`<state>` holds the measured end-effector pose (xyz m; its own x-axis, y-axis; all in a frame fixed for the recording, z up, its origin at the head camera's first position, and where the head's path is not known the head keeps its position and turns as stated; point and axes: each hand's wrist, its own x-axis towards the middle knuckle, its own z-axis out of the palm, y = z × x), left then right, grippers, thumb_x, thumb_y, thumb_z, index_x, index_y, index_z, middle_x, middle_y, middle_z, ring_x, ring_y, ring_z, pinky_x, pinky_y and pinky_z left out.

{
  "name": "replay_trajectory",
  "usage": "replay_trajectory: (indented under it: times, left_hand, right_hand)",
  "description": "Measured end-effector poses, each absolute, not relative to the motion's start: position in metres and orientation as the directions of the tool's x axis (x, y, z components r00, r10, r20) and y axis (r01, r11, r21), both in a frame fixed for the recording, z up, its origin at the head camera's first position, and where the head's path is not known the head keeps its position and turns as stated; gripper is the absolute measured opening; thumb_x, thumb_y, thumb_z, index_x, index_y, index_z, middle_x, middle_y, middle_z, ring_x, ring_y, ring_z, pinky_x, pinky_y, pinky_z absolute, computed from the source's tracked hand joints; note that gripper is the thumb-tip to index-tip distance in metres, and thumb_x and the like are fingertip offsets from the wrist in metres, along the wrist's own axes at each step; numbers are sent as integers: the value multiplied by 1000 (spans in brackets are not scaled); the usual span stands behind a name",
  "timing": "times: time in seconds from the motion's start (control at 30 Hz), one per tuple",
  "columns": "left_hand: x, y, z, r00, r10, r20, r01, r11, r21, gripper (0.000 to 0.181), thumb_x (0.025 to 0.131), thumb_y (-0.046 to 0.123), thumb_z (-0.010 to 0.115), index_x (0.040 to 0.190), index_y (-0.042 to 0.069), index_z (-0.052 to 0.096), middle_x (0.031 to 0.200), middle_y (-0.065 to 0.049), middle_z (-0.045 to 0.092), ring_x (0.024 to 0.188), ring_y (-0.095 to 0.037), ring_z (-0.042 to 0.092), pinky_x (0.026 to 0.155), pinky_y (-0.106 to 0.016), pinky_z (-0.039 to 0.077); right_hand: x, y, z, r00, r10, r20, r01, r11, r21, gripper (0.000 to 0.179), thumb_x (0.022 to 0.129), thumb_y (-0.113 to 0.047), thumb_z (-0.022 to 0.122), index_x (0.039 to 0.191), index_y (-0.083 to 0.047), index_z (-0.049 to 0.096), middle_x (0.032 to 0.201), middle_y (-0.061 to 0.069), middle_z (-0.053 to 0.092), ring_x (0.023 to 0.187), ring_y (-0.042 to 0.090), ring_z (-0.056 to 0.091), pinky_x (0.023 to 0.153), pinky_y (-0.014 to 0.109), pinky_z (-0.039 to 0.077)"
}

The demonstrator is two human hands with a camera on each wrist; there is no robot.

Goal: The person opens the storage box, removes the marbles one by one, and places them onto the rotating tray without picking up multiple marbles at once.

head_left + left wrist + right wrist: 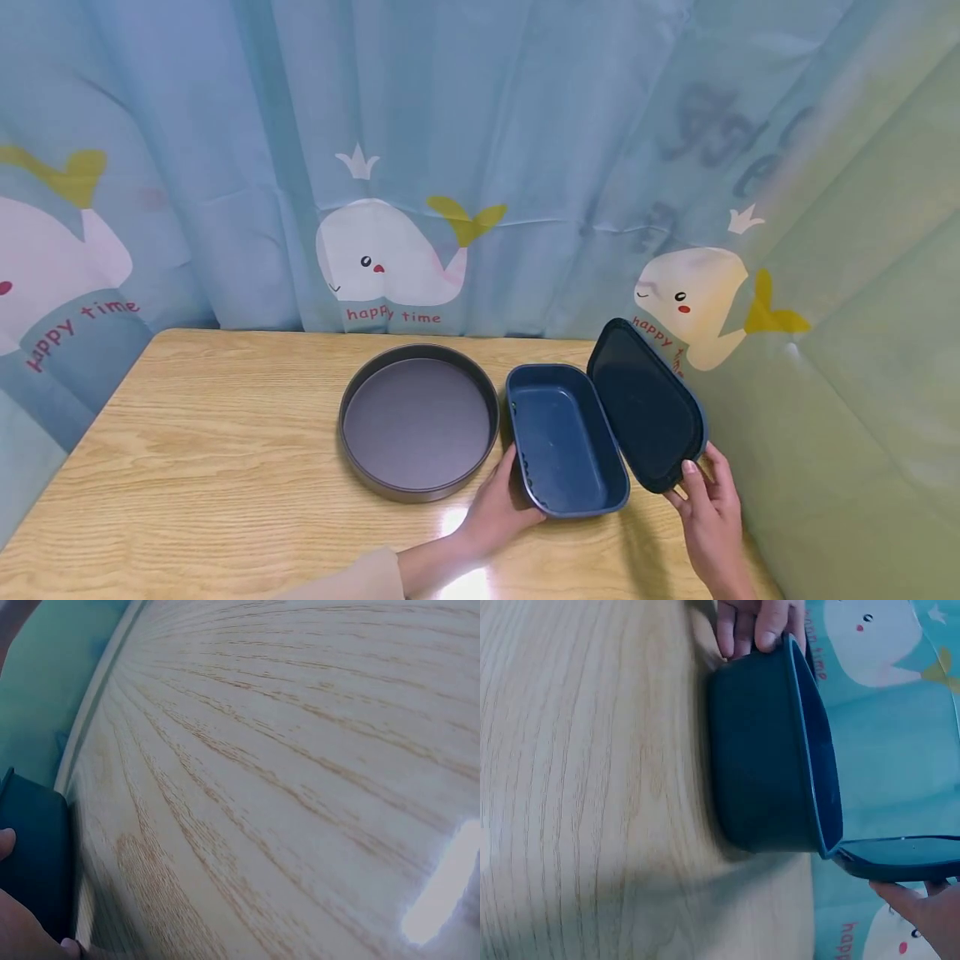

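Observation:
A deep blue rectangular food container (570,446) stands on the table with its top uncovered. Small dark-green marks run along its inner left wall. My left hand (497,508) holds the container at its near left corner, thumb along the left wall and fingers at the near end. In the right wrist view, the fingertips (769,637) lie against the outer wall. My right hand (711,504) grips the blue lid (648,408) by its near right corner, thumb on the inner face. The lid is tilted up, its left edge right at the container's right rim.
A round dark grey baking pan (420,425) sits just left of the container. The wooden table (225,450) reaches to a blue whale-print curtain (555,167) behind. A greenish curtain (862,417) hangs close along the right side.

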<state>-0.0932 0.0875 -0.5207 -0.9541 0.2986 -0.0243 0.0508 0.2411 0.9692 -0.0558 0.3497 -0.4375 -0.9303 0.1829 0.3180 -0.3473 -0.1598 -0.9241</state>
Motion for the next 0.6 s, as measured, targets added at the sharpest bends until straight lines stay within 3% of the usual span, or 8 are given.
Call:
replay_trajectory:
  times: [0.3,0.6]
  left_hand:
    - [-93,88,-521,-953,302,-34,44,249,967,108,73,24,88,159,10,24,154,-21,37,138,-42,37,110,-61,32]
    - [-93,88,-522,-955,294,-50,31,266,963,107,72,24,88,158,10,25,154,-22,38,138,-43,37,110,-62,32]
  right_hand:
    - [-54,362,-444,-962,224,155,-227,-340,-913,36,108,-8,38,143,-16,37,128,1,55,107,17,66,78,35,60]
    - [-52,366,-454,-964,222,144,-248,-565,-787,35,108,-4,35,139,-18,44,121,4,60,101,22,66,76,40,60]
